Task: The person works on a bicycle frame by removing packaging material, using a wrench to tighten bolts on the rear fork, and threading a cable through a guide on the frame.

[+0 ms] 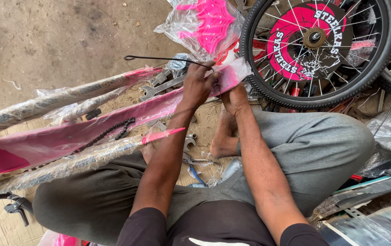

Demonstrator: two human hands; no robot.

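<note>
Item: long pink plastic chain guard in clear wrap (90, 130), lying across your lap and cardboard. Your left hand (198, 84) pinches its far end with a thin black wire stay (163, 58); your right hand (234, 98) grips beneath, fingers curled. Beyond: clear bag of pink plastic parts (204, 23); black spoked wheel with round pink-and-black disc label (318, 43).
</note>
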